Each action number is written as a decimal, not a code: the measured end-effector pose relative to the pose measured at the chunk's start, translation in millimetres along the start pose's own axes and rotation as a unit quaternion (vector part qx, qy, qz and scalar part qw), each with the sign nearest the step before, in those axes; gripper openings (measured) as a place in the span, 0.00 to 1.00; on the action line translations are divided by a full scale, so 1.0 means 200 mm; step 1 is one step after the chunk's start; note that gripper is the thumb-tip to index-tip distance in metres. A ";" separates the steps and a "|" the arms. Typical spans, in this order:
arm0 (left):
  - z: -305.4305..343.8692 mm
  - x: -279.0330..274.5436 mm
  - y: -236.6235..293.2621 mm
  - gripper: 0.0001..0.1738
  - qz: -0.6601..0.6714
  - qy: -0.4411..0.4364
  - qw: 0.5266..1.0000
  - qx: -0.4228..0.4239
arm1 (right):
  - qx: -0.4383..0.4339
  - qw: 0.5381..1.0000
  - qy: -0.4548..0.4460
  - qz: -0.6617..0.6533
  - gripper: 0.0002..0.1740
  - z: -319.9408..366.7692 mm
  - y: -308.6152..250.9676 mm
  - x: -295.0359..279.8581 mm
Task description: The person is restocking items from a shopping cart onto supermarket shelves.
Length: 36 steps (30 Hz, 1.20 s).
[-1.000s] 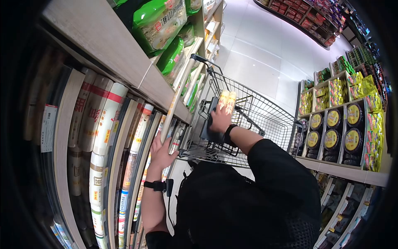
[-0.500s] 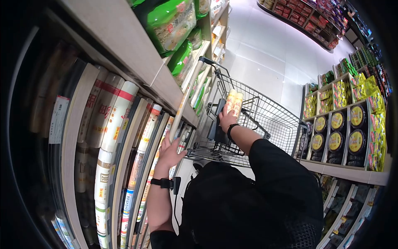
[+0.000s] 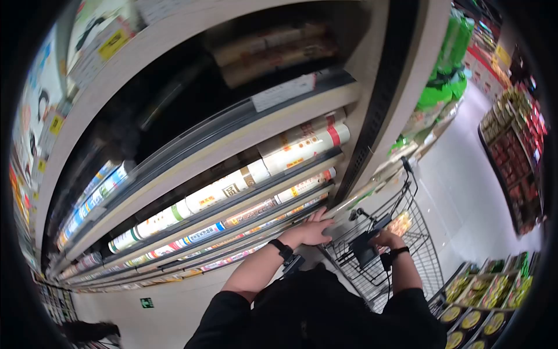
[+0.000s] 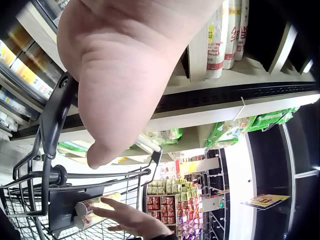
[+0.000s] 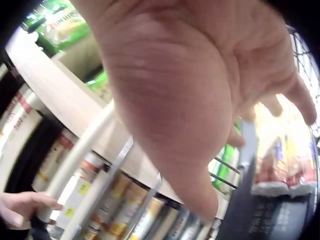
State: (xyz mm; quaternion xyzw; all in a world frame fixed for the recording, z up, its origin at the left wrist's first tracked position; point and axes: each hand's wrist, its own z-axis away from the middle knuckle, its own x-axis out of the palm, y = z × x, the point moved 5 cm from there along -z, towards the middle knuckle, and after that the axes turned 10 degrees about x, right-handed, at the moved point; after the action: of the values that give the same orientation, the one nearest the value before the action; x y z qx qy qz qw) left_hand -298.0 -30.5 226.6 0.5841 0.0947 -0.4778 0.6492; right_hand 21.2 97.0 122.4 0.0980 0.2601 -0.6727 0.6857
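Observation:
Two cylindrical packs in pale yellow and red printed wrap (image 5: 285, 150) lie side by side in the wire shopping cart (image 3: 427, 244), against its dark seat panel (image 3: 364, 249). My right hand (image 3: 386, 239) is over that panel, close to the packs. Its fingers (image 4: 117, 212) are spread and extended in the left wrist view, reaching across the packs' ends. My left hand (image 3: 311, 232) holds the cart's handle (image 5: 82, 145) near one end, its thumb or a finger laid across the pale bar. Most of its fingers are hidden in the left wrist view.
A tall shelf (image 3: 192, 160) of paper-wrapped rolls stands close on the left, its edge near my left hand. Green bags (image 3: 444, 87) fill shelves beyond it. A display of yellow packets (image 3: 494, 291) is right of the cart. Pale floor (image 3: 459, 168) runs ahead.
The head view has swung left, bringing more of the roll shelf into sight and moving the cart to the right of the frame. My left hand stays at the handle, my right hand by the packs.

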 end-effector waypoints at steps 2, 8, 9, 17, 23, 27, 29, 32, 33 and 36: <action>0.05 0.02 -0.03 0.43 -0.007 0.016 1.000 0.004 | -0.020 0.999 -0.042 -0.014 0.42 0.22 -0.15 -0.03; 0.43 -0.61 0.53 0.19 -0.108 0.167 0.959 0.204 | -0.402 0.907 0.116 -0.045 0.37 1.47 -1.04 -0.58; 0.52 -0.77 0.67 0.14 -0.134 0.254 0.921 0.263 | -0.463 0.865 0.191 -0.034 0.37 1.63 -1.15 -0.67; 0.97 -1.59 1.10 0.12 -0.412 0.507 0.735 0.185 | -0.608 0.621 0.481 0.118 0.23 2.04 -1.92 -1.21; 0.93 -2.00 0.98 0.26 -0.290 0.263 0.893 -0.224 | -0.314 0.754 0.534 0.219 0.27 1.74 -2.30 -1.69; 0.83 -2.13 0.81 0.36 -0.362 0.351 0.852 -0.144 | -0.415 0.684 0.579 0.160 0.21 1.57 -2.33 -1.86; 0.81 -2.14 0.85 0.41 -0.341 0.321 0.861 -0.198 | -0.335 0.757 0.534 0.171 0.22 1.57 -2.32 -1.89; 0.80 -2.14 0.83 0.40 -0.363 0.353 0.842 -0.186 | -0.207 0.852 0.448 0.173 0.23 1.59 -2.25 -1.86; 0.80 -2.14 0.81 0.38 -0.382 0.368 0.829 -0.179 | -0.163 0.878 0.416 0.172 0.23 1.61 -2.22 -1.84; 0.75 -2.22 0.71 0.44 -0.392 0.417 0.808 -0.144 | -0.157 0.851 0.454 0.212 0.22 1.97 -2.26 -1.60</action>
State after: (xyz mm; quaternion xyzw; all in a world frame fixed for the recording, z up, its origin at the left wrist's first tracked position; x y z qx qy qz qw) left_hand -493.3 49.9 668.7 0.5405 0.6447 -0.3829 0.3817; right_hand -316.5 150.7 708.7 0.3360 0.6173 -0.3418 0.6238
